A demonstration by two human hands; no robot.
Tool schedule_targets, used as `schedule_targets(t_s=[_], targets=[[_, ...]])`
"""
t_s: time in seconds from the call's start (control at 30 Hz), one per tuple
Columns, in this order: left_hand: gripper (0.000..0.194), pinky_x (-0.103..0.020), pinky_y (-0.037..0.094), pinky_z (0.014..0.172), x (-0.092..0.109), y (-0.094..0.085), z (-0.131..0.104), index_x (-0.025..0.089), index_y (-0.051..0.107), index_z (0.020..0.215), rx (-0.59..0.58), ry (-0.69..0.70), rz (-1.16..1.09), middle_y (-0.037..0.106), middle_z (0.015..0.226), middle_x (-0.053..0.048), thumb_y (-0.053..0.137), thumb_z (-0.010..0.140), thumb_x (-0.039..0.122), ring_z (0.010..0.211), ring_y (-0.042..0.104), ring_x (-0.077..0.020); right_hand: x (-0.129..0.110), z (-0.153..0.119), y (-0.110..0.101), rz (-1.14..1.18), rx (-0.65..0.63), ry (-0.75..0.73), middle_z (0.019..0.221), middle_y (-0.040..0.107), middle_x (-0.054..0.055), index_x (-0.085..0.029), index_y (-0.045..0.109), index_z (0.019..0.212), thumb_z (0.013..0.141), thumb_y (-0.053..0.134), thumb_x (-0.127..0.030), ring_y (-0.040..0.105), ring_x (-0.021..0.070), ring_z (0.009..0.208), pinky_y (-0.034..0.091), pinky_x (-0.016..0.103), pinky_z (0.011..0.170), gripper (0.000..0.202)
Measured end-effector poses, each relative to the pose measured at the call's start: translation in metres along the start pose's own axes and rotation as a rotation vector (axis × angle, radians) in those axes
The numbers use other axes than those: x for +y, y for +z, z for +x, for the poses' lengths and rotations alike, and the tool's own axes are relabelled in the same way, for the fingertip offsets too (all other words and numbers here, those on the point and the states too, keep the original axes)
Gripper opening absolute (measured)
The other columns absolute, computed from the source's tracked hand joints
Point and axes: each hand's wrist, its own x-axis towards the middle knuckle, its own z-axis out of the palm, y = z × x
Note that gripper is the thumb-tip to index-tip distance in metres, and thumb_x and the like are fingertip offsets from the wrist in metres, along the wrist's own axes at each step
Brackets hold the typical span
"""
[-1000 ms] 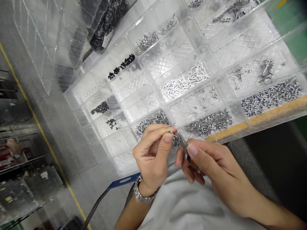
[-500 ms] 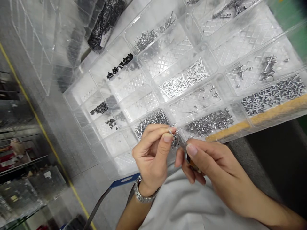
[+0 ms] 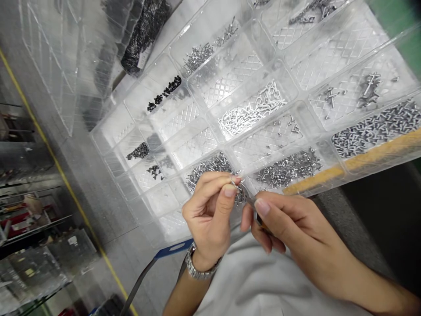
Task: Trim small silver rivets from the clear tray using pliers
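My left hand [image 3: 212, 215], with a metal watch on its wrist, pinches a tiny metal piece [image 3: 234, 184] between thumb and forefinger. Close on its right, my right hand [image 3: 286, 224] is closed around small pliers [image 3: 248, 198], whose jaws point at the tiny piece. Whether the jaws touch it is too small to tell. Both hands are over the near edge of a clear compartment tray [image 3: 226, 147]. Right behind the fingertips lie small metal pins [image 3: 210, 166] in one compartment. The handles of the pliers are mostly hidden by my right fingers.
Other tray compartments hold silver clips [image 3: 251, 109], black parts [image 3: 164, 93] and rivet-like pieces [image 3: 378, 127]. A bag of dark parts [image 3: 141, 39] lies beyond the tray. At the lower left is a shelf with bins [image 3: 39, 267]. A blue strip [image 3: 174, 249] sits beside my left wrist.
The view has shifted slightly, so the floor and shelf at the left appear a little further right. The pliers' jaws look closer together. Both hands keep nearly the same pose.
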Motion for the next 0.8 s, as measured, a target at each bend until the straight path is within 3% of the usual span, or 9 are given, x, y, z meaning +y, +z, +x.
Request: schedule_targets(t_s=[0.27,0.53,0.8], targets=[[0.015,-0.031,0.062,0.086,0.0009,0.0005,0.0004,0.031,0.09,0.112,0.014,-0.011,0.005,0.08,0.102,-0.005,0.076,0.108,0.03,0.097,0.075,-0.018,0.0036,-0.002,0.0006,-0.026,-0.001,0.008,0.071,0.051,-0.004,-0.024,0.073,0.102,0.121,0.05,-0.05,0.04,0.0126,0.062,0.031,0.03,0.059,0.04],[0.015,-0.029,0.062,0.082,-0.0008,-0.0015,0.0002,0.032,0.089,0.114,0.005,0.003,-0.071,0.079,0.103,-0.004,0.076,0.107,0.029,0.094,0.075,-0.0169,0.0045,-0.0016,0.0063,-0.06,0.023,-0.086,0.073,0.046,-0.005,-0.023,0.067,0.097,0.121,0.052,-0.042,0.04,0.0126,0.065,0.032,0.03,0.063,0.034],[0.013,-0.027,0.059,0.079,-0.0019,-0.0031,0.0014,0.032,0.089,0.112,0.0,-0.021,-0.122,0.074,0.099,-0.003,0.081,0.103,0.027,0.09,0.071,-0.0157,0.0067,-0.0038,0.0062,-0.086,0.02,-0.058,0.075,0.043,-0.005,-0.023,0.066,0.1,0.122,0.049,-0.036,0.038,0.013,0.067,0.031,0.03,0.064,0.031]])
